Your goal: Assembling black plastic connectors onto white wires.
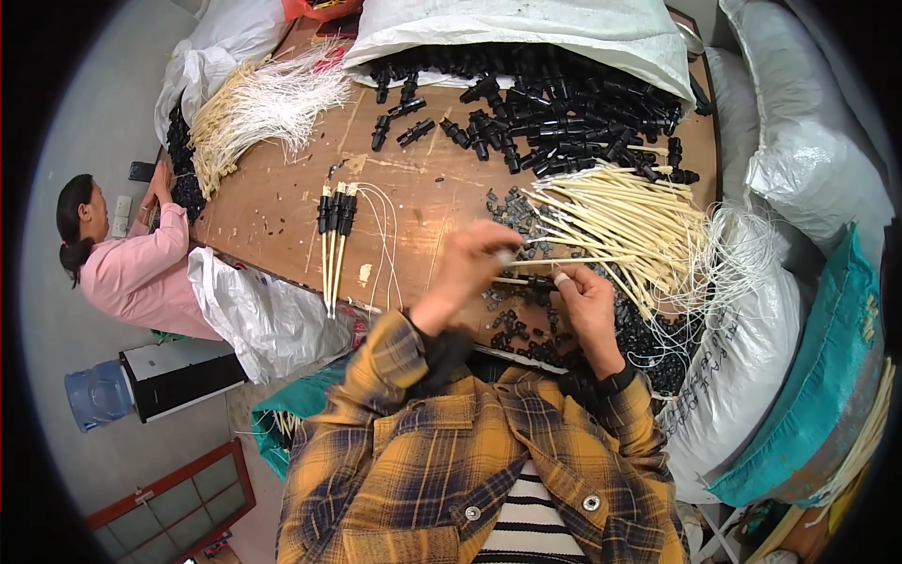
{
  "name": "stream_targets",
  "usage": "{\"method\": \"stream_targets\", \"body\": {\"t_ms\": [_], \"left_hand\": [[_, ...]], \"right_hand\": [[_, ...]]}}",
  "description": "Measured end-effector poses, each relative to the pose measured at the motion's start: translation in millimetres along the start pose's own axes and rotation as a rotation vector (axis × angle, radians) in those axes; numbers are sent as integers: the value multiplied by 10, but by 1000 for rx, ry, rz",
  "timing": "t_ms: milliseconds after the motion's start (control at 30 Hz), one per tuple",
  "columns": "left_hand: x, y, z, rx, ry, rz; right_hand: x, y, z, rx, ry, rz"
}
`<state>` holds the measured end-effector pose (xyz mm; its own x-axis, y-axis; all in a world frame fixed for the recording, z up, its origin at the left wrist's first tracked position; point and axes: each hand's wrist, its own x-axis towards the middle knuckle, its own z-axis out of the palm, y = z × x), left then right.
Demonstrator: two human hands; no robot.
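"Cream rod (510, 280), one, with a dark sleeve (539, 282). Location: between the two hands, over the near edge of the brown tabletop (268, 193)."

"Condition of the hands?"

"Right hand (590, 305): thumb and fingertips pinched on that piece; pale wrap on one digit, dark band at the wrist. Left hand (460, 268): blurred, fingers curled, just beside the rod's free end; whether it grips anything, I cannot tell."

"Loose stock nearby?"

"Heap of cream rods (620, 221), beyond the right hand, white cords (747, 258) trailing off its right side. Small black clips (512, 211), scattered left of the heap. Black plastic connectors (587, 117), many, spilling from a white woven sack (526, 28) at the far side."

"Sleeved pieces?"

"Three black-sleeved rods (335, 235), laid side by side left of the left hand, thin white cords looping to their right."

"Remaining entries?"

"White-corded bundle (254, 117), far left of the tabletop. Co-worker in a pink top (141, 258), at the left edge. Blue water bottle (97, 395), lower left, beside a black-and-white cabinet (183, 376)."
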<state>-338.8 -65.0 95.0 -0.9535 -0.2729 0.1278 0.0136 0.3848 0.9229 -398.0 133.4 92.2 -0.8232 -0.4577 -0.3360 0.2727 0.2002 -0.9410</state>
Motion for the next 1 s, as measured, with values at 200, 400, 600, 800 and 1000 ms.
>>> {"method": "stream_targets", "body": {"t_ms": [200,400,600,800,1000], "left_hand": [[-104,405,380,150,-132,369],[-161,411,336,-255,38,-87],[-171,318,323,-405,7,-462],[-140,353,276,-60,72,-175],[-79,419,291,129,247,116]], "right_hand": [[-9,78,83,-60,0,-194],[-78,-32,137,-537,235,-552],[-130,-60,193,-685,273,-808],[-179,-151,75,-381,-9,-584],[-105,-154,-23,-283,-116,-690]]}}
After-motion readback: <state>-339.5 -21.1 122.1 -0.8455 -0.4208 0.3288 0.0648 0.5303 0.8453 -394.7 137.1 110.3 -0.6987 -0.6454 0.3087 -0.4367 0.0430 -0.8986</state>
